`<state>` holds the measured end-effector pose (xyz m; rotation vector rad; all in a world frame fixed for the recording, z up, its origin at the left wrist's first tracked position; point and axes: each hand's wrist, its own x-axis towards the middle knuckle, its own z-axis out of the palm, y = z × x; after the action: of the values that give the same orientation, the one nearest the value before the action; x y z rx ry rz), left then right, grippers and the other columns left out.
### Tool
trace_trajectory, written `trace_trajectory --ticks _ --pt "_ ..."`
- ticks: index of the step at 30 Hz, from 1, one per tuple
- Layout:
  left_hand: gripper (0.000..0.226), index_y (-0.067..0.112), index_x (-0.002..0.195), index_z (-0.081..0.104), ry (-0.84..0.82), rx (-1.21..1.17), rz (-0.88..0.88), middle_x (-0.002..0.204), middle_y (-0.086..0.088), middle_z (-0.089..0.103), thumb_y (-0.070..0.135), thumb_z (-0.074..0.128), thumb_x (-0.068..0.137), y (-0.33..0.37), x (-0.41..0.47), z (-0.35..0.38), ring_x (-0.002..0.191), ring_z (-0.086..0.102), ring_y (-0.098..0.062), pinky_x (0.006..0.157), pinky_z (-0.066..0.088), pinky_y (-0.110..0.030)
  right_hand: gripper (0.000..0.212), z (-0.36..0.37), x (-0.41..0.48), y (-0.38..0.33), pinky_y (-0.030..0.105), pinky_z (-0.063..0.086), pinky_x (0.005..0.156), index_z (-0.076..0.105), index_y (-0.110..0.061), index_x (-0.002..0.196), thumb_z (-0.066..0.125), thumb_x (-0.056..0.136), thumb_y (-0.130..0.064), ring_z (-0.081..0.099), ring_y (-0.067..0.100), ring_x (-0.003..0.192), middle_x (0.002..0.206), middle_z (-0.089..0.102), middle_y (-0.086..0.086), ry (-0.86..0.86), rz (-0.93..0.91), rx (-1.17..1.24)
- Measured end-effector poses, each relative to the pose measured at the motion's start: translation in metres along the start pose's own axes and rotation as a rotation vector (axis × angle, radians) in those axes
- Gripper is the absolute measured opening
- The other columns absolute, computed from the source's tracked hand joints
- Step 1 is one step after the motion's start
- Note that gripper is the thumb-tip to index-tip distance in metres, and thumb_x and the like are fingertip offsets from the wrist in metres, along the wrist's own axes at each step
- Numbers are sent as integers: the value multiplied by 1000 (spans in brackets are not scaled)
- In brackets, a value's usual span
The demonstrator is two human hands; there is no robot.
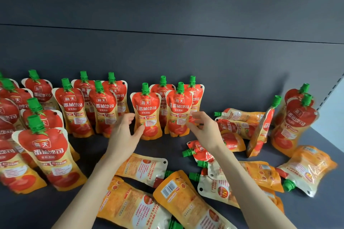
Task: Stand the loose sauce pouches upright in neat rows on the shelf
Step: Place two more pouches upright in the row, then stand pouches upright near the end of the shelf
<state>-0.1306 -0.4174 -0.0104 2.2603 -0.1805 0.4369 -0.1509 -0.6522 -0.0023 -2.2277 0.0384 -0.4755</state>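
Red and orange sauce pouches with green caps fill the dark shelf [96, 145]. Several stand upright in rows at the left and middle. My left hand [124, 134] is spread beside an upright pouch [148, 115], its thumb touching the pouch's lower left front and its fingers by the left edge. My right hand [202, 128] hovers at the right edge of the neighbouring upright pouch [177, 115], finger and thumb loosely curved with a gap between them. Several loose pouches [178, 197] lie flat in front, under my forearms.
More pouches lie flat at the right [240, 117], and one leans tilted [262, 128] against them. Two upright pouches [296, 122] stand by the right shelf wall. The dark back panel [186, 57] rises behind the rows.
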Motion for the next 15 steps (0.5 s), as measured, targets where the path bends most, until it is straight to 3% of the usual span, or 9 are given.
trace_trajectory --ticks 4,9,15 --pt "29 15 113 57 10 -77 84 112 1 62 25 62 86 24 -20 9 104 58 -14 81 46 -23 18 -24 -26 1 12 45 77 64 -15 107 58 90 -17 58 7 93 102 65 -4 68 -33 -13" --pt "16 18 102 60 -159 -186 180 95 13 62 23 61 87 84 -40 41 88 58 3 70 45 -6 16 -74 -51 10 9 48 75 66 -14 104 58 91 -15 61 3 86 94 65 -8 116 -41 -11" --pt "13 19 101 61 -219 -252 232 91 16 62 23 60 88 154 -61 97 87 58 5 74 47 -7 13 -151 -73 48 12 48 76 68 -17 97 57 91 -15 62 1 89 93 68 -13 176 -42 54"
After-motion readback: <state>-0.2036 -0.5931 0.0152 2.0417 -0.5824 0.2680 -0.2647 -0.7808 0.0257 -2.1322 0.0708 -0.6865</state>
